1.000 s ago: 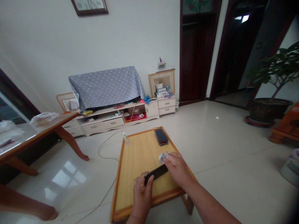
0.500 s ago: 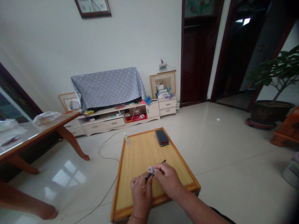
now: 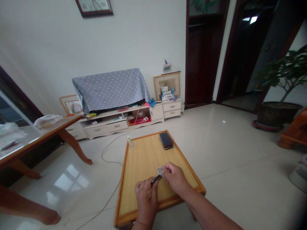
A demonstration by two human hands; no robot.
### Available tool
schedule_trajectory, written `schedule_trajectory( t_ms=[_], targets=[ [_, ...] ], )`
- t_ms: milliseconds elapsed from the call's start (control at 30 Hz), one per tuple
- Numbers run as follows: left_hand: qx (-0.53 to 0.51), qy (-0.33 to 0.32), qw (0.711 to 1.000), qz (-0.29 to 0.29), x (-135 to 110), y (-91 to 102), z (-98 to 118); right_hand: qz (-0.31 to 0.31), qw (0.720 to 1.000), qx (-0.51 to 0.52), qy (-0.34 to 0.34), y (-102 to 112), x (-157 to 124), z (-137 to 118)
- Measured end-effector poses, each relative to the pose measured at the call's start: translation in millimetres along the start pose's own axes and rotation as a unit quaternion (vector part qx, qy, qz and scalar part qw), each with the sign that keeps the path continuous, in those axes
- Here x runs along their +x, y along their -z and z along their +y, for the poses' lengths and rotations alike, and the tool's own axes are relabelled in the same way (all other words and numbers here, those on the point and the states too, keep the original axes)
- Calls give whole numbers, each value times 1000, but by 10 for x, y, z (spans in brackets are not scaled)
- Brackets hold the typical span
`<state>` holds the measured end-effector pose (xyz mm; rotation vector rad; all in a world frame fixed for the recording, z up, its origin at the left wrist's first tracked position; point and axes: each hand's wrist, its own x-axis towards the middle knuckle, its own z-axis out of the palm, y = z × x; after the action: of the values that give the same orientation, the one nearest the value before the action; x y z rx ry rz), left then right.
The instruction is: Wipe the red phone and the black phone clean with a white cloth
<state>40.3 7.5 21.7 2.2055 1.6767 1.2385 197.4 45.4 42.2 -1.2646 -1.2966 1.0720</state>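
Note:
My left hand [image 3: 145, 196] grips a slim black phone [image 3: 154, 180] by its near end, held edge-on above the low wooden table [image 3: 144, 159]. My right hand [image 3: 174, 177] is closed on a small crumpled white wipe [image 3: 160, 171] and presses it against the far end of the phone. A second dark phone [image 3: 166, 140] lies flat at the far right corner of the table. A small clear bottle [image 3: 130, 142] stands at the far left corner.
A cable [image 3: 107, 150] runs across the shiny tiled floor left of the table. A larger wooden table [image 3: 35, 134] stands at the left, a white TV cabinet [image 3: 115, 123] against the far wall, a potted plant [image 3: 278, 105] at the right.
The phone has turned from lying flat in my hands to edge-on. My right hand with the wipe slid toward my left hand, then back out a little along the phone.

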Motion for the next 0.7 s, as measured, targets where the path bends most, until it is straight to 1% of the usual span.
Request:
schedule_trajectory(
  t_ms=[67, 100, 200, 267, 333, 400, 467, 533, 600, 633, 667, 700],
  targets=[
    [-4, -1, 1000, 5, 5, -5, -5, 36, 999, -32, 10, 24, 5, -8],
    [-6, -1, 1000, 4, 4, -11, -14, 35, 998, -37, 20, 9, -23, -28],
    [-17, 2, 1000, -8, -8, -49, -62, -13, 997, -28, 74, -102, -168, -97],
    [-36, 12, 999, -9, -20, -76, -95, -22, 995, -30, 93, -136, -206, -98],
    [-65, 35, 997, 4, -28, -90, -116, 5, 995, -51, 81, -73, -135, -35],
    [-102, 65, 993, 10, -21, -85, -118, 48, 994, -86, 52, 80, 21, 72],
    [-145, 99, 984, -1, 1, -63, -101, 84, 987, -136, 30, 259, 184, 175],
    [-183, 132, 974, -13, 32, -36, -76, 111, 978, -175, 26, 394, 284, 226],
    [-213, 159, 964, -14, 62, -14, -55, 121, 971, -198, 55, 446, 291, 214],
    [-226, 167, 959, -18, 74, -8, -50, 116, 969, -204, 80, 440, 263, 190],
    [-241, 173, 955, -26, 83, -5, -48, 100, 967, -206, 107, 419, 219, 160],
    [-256, 176, 950, -38, 90, -6, -48, 71, 967, -206, 133, 389, 167, 128]
  ],
)
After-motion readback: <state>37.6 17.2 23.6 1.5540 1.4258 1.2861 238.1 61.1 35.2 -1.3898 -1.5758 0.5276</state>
